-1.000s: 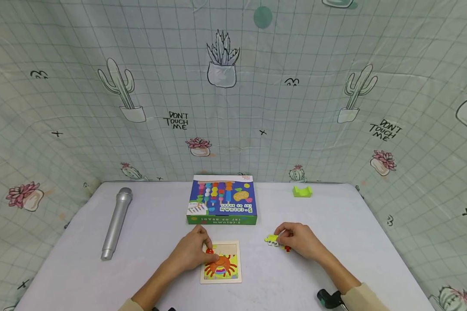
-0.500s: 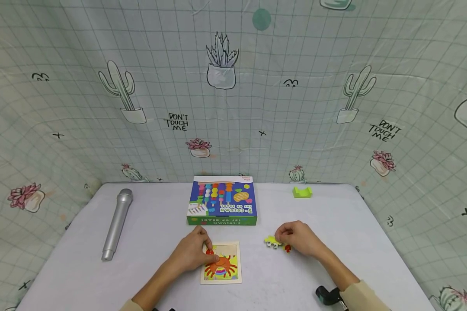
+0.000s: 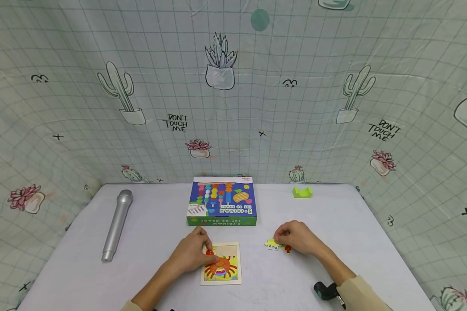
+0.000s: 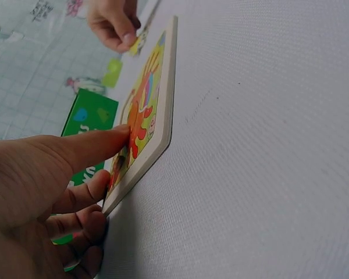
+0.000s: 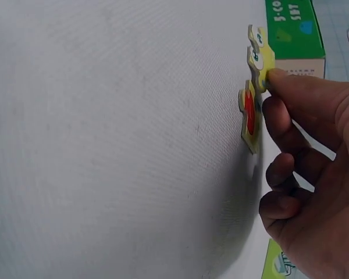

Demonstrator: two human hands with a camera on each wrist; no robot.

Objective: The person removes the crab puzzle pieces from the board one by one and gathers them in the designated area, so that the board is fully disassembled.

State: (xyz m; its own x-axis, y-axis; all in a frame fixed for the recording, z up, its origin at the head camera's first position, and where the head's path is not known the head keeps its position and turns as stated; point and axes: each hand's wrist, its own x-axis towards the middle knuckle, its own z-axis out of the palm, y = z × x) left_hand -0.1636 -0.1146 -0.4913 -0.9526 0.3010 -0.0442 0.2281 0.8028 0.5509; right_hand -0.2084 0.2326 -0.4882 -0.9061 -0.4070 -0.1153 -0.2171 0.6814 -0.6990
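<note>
A square wooden crab puzzle (image 3: pixel 222 270) lies in its pale frame in the middle of the table. My left hand (image 3: pixel 190 252) holds it at its left side, with the thumb (image 4: pixel 113 139) on the picture and the fingers bent at the frame's edge. To the right, my right hand (image 3: pixel 299 239) pinches a yellow puzzle piece (image 5: pixel 266 58) with white eyes on it, between thumb and index finger. A yellow piece with a red patch (image 5: pixel 250 116) sits right against it; whether the two are joined, I cannot tell. The other right fingers are curled loosely.
Behind the puzzle lies a blue and green bead-set box (image 3: pixel 222 201). A silver microphone-shaped object (image 3: pixel 117 225) is at the left. At the back right sits a lime-green notched block (image 3: pixel 302 192). A black device (image 3: pixel 327 291) is by the right forearm. Patterned cloth hangs behind the table.
My right hand has shifted the eyed puzzle piece slightly, tilting it and then bringing it flatter beside the red-patched one. The left hand has kept its place on the crab puzzle.
</note>
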